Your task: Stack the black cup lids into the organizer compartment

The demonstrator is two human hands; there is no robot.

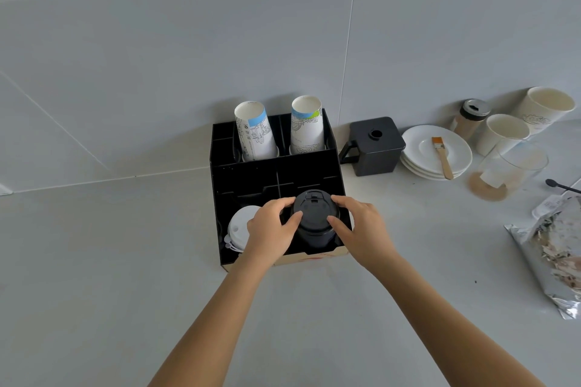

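Note:
A stack of black cup lids stands in the front right compartment of the black organizer. My left hand grips the stack from the left, thumb and fingers curled around its upper lids. From the right, my right hand holds the same stack. The stack's lower part is hidden inside the compartment. White lids fill the front left compartment, partly covered by my left hand.
Two printed paper cup stacks stand in the organizer's back slots. To the right are a black square jug, white saucers with a brush, paper cups, a shaker, a glass and a foil bag.

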